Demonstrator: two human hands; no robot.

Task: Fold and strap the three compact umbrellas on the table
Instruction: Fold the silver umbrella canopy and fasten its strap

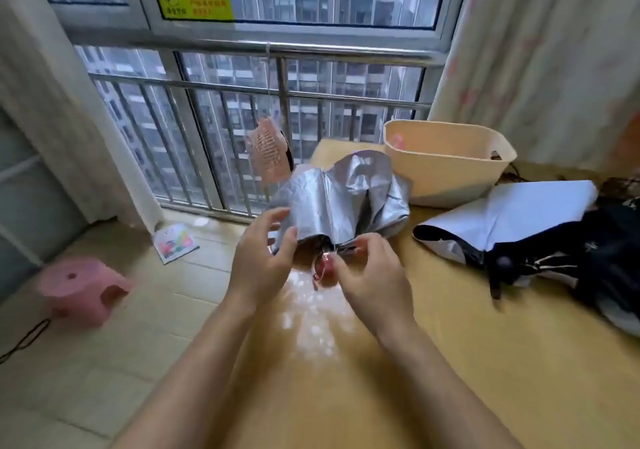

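The wooden table (450,362) fills the near right. A railed window (277,78) spans the far side. At the table's right edge lies a black-and-silver umbrella (519,220), loose and unfolded, its fabric spread flat. A beige tub (446,171) stands at the far edge, just behind the silver umbrella (346,202), which is held above the table's left part, canopy crumpled. On the floor to the left are a pink stool (83,289) and a booklet (175,242). The left hand (259,265) pinches the canopy's left edge; the right hand (374,275) curls round its lower rim by a rib.
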